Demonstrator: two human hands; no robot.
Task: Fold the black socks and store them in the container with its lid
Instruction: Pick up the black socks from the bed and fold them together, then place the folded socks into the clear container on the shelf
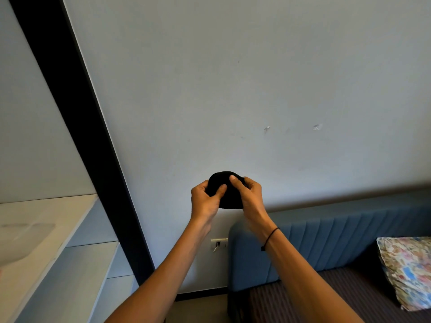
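Both hands grip black sock bundle (225, 192) mid-air before wall: your left hand (205, 201) and right hand (248, 194) pinched shut on it; folding step underway; next, find container, unseen

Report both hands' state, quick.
Left hand: closed on the black socks.
Right hand: closed on the same black socks, held up in the air.

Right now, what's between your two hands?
In the head view, the bundled black socks sit between the left hand and right hand, gripped by both.
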